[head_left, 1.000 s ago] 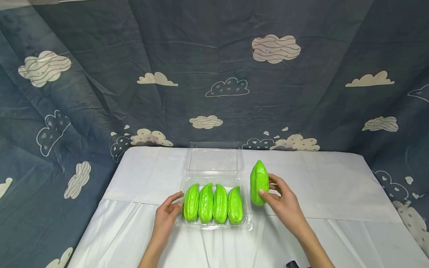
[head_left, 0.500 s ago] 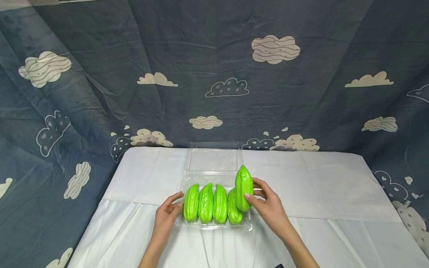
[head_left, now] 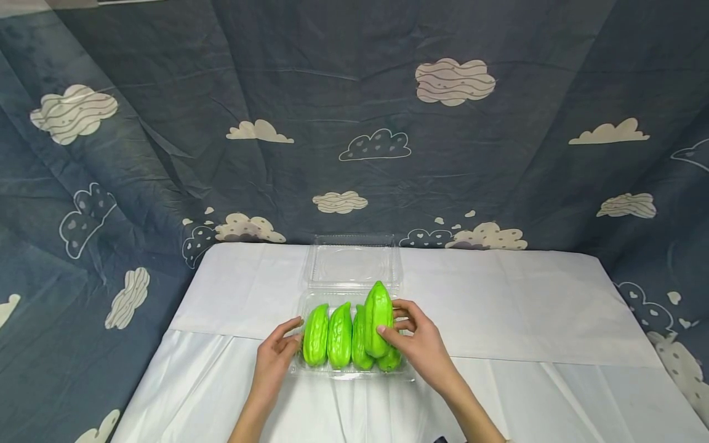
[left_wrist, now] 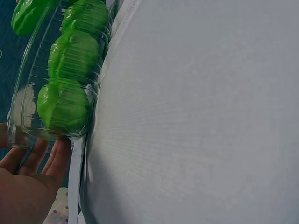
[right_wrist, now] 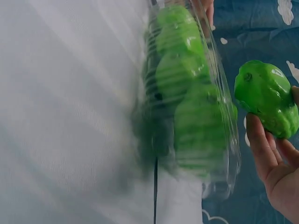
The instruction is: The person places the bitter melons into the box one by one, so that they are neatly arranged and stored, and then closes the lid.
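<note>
My right hand (head_left: 422, 346) grips a bright green, bumpy bitter melon (head_left: 378, 320) between thumb and fingers. It is held above a clear plastic box (head_left: 354, 375), which contains several more such melons (head_left: 316, 335) side by side. In the head view the held melon partly covers the rightmost ones in the box. The right wrist view shows the held melon (right_wrist: 265, 98) raised over the rim. At the box's left end, my left hand (head_left: 274, 354) holds the edge, and in the left wrist view its fingers (left_wrist: 57, 161) lie against the end wall.
The box's hinged clear lid (head_left: 354, 263) lies folded back towards the rear of the white-covered table (head_left: 515, 301). Behind and at both sides hangs a dark blue cloth (head_left: 310, 92) printed with clouds. A small dark object (head_left: 440, 439) shows by the right forearm.
My right hand has carried the bitter melon leftwards, from beside the box to above its right part. The left hand and the box have stayed in place.
</note>
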The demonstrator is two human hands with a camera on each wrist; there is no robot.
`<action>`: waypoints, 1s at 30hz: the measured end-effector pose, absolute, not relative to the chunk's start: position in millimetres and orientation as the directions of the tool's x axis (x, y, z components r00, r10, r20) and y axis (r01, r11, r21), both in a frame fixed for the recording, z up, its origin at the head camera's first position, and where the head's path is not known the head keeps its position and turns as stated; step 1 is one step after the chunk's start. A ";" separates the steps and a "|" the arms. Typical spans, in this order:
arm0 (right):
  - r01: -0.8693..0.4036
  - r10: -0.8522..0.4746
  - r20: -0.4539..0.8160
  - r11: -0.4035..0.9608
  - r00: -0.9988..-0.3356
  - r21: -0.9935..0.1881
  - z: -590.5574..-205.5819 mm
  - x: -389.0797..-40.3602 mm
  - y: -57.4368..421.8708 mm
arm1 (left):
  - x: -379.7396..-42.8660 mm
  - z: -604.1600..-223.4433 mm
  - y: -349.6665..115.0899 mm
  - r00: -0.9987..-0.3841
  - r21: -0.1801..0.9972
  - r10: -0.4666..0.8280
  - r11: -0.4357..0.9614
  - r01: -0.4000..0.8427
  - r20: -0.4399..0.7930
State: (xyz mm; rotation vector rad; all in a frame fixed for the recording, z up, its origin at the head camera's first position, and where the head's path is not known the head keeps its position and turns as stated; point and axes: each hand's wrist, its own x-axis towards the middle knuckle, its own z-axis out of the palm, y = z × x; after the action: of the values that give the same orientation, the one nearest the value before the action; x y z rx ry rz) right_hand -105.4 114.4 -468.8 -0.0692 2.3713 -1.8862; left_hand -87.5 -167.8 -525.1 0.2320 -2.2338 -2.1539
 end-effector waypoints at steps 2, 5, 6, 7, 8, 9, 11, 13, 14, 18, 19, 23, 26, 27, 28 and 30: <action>0.042 -0.098 -0.067 0.236 -0.993 -0.971 -469.0 -105.7 109.8 | -87.6 -525.1 -167.9 -0.989 0.996 -0.127 0.030 -0.087 -0.082; 0.044 -0.092 -0.069 0.249 -0.993 -0.968 -469.2 -106.1 102.9 | -87.5 -525.1 -168.1 -0.989 0.996 -0.123 0.028 -0.086 -0.082; 0.042 -0.089 -0.067 0.253 -0.994 -0.967 -469.4 -106.3 100.6 | -87.4 -525.0 -168.1 -0.989 0.996 -0.122 0.027 -0.086 -0.082; 0.040 -0.086 -0.065 0.259 -0.994 -0.965 -469.4 -106.5 98.5 | -87.2 -525.0 -168.2 -0.989 0.996 -0.120 0.027 -0.086 -0.082; 0.039 -0.086 -0.063 0.264 -0.994 -0.964 -469.2 -106.6 96.3 | -87.1 -524.8 -168.3 -0.989 0.996 -0.120 0.028 -0.087 -0.083; 0.037 -0.086 -0.062 0.270 -0.994 -0.962 -469.0 -106.9 94.1 | -87.0 -524.9 -168.4 -0.989 0.996 -0.120 0.030 -0.086 -0.082; 0.033 -0.089 -0.061 0.287 -0.994 -0.957 -469.1 -107.5 90.0 | -86.7 -524.7 -168.5 -0.989 0.996 -0.121 0.033 -0.088 -0.083; 0.029 -0.095 -0.061 0.310 -0.994 -0.950 -469.7 -108.3 86.2 | -86.4 -524.7 -168.6 -0.989 0.996 -0.121 0.034 -0.088 -0.083; 0.025 -0.099 -0.060 0.321 -0.993 -0.947 -470.3 -108.9 84.3 | -86.3 -524.7 -168.7 -0.989 0.996 -0.121 0.034 -0.088 -0.083; 0.006 -0.113 -0.049 0.352 -0.992 -0.936 -473.9 -111.4 77.5 | -86.1 -525.5 -169.2 -0.990 0.996 -0.114 0.034 -0.085 -0.080; -0.001 -0.116 -0.044 0.358 -0.992 -0.934 -474.7 -112.0 75.7 | -86.1 -525.7 -169.3 -0.991 0.996 -0.113 0.034 -0.083 -0.079; -0.023 -0.113 -0.022 0.386 -0.993 -0.922 -477.2 -112.6 69.3 | -86.0 -526.0 -169.3 -0.991 0.996 -0.111 0.032 -0.080 -0.076; -0.035 -0.097 -0.007 0.418 -0.995 -0.908 -479.8 -112.1 65.5 | -85.6 -525.5 -168.9 -0.990 0.996 -0.113 0.030 -0.085 -0.081; -0.037 -0.093 -0.003 0.426 -0.996 -0.904 -480.2 -111.8 64.4 | -85.5 -525.3 -168.9 -0.990 0.996 -0.114 0.029 -0.087 -0.083; -0.045 -0.093 0.005 0.433 -0.996 -0.900 -481.0 -111.7 63.3 | -85.6 -525.1 -168.8 -0.990 0.996 -0.114 0.030 -0.088 -0.084; -0.055 -0.090 0.016 0.450 -0.996 -0.891 -480.8 -111.8 61.2 | -85.9 -525.2 -168.8 -0.990 0.996 -0.114 0.030 -0.087 -0.083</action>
State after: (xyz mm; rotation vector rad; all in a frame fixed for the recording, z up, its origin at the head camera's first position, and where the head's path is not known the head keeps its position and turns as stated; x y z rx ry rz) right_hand -111.8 61.2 -480.8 -0.1320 2.6470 -1.6244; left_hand -85.9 -168.8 -525.2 0.2186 -2.2404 -2.1626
